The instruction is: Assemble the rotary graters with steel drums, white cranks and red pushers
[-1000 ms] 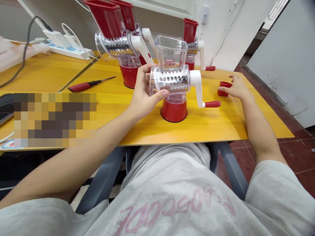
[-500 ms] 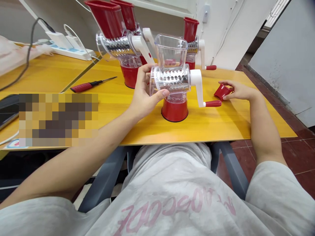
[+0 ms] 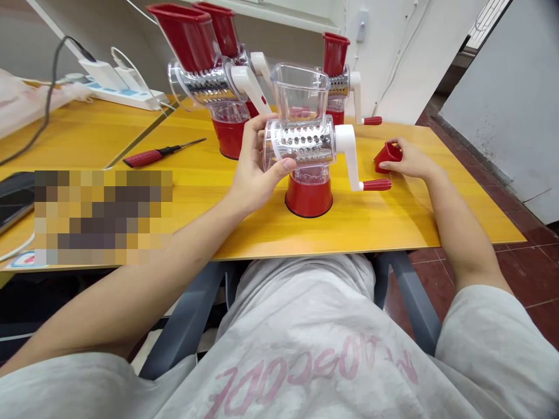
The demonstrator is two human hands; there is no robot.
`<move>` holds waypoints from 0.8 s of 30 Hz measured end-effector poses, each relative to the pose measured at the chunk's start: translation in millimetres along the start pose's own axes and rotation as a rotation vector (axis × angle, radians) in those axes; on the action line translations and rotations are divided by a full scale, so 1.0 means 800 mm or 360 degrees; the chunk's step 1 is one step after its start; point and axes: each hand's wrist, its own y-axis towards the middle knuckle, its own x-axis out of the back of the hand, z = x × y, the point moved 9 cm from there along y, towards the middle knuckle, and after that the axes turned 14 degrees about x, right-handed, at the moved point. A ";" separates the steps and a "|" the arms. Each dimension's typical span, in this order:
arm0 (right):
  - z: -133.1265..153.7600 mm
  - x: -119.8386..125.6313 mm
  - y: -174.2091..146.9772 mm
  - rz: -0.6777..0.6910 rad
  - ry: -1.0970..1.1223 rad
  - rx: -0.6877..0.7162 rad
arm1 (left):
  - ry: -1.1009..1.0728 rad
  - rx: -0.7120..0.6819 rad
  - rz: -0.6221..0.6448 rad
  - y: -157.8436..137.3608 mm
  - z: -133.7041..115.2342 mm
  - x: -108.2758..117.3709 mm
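Observation:
Upright in front of me stands a rotary grater point(image 3: 305, 142) with a clear hopper, a perforated metal drum, a white crank with a red handle and a red base. My left hand point(image 3: 262, 160) is closed around the drum housing's left end, thumb in front. Off to the right, my right hand point(image 3: 408, 158) grips a small red food pusher point(image 3: 388, 157) just above or on the table; I cannot tell if it touches. The pusher's hollow opening faces up and toward the hand. Some right fingers are hidden behind it.
Behind are two more graters point(image 3: 229, 137) with red hoppers, and another grater point(image 3: 335, 87) by the wall. A red-handled screwdriver point(image 3: 152, 156) lies left. Further left are a power strip point(image 3: 126, 93), cables, a dark phone point(image 3: 15, 195) and a blurred-out patch on the table point(image 3: 371, 224).
My right hand has moved slightly left and back with the red food pusher, turning it so its opening tips upward. My left hand keeps its hold on the grater.

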 end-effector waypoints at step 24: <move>0.131 0.023 -0.009 -0.0242 0.0502 0.0292 | 0.0137 0.0075 -0.0098 -0.008 -0.016 0.018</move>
